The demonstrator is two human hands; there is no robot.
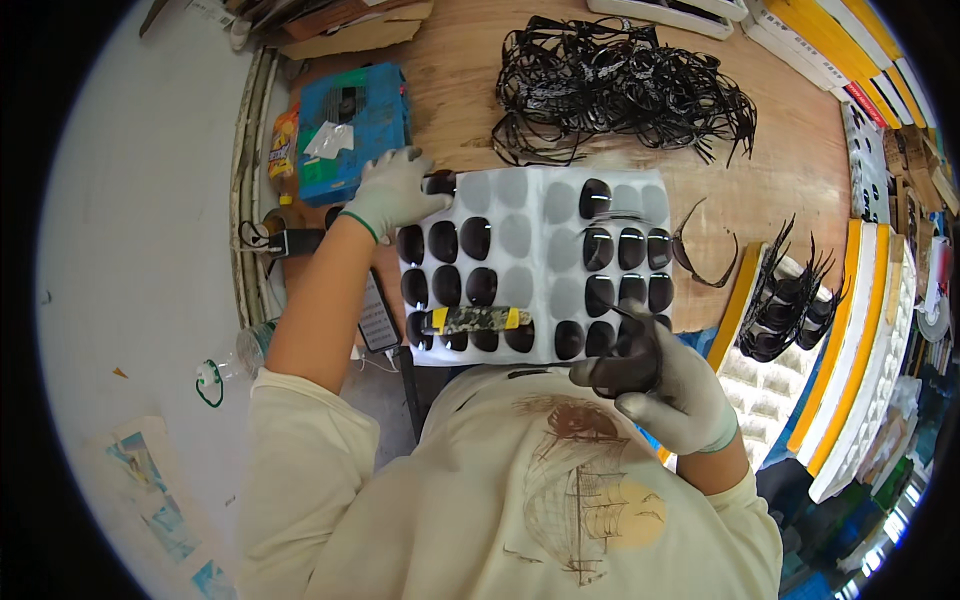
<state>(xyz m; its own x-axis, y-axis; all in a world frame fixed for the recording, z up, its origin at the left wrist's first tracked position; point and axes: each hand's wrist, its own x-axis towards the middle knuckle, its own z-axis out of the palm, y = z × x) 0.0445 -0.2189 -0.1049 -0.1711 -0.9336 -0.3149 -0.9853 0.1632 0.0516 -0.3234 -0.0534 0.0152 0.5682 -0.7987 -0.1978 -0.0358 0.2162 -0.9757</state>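
Note:
A white sheet lies in front of me with rows of dark sunglass lenses on it, and grey lens-shaped marks show between them. At its upper left corner my left hand, in a pale glove, has its thumb and fingers around a dark lens. Close to my body, over the sheet's lower right, my gloved right hand grips dark sunglasses; their exact outline is partly hidden by the fingers. A yellow and camouflage-patterned strip-shaped tool rests across the lower left lenses.
Behind the sheet lies a tangled heap of black frames. One pair of frames sits right of the sheet. A blue box and a phone are at left. More sunglasses stand in a white foam tray at right.

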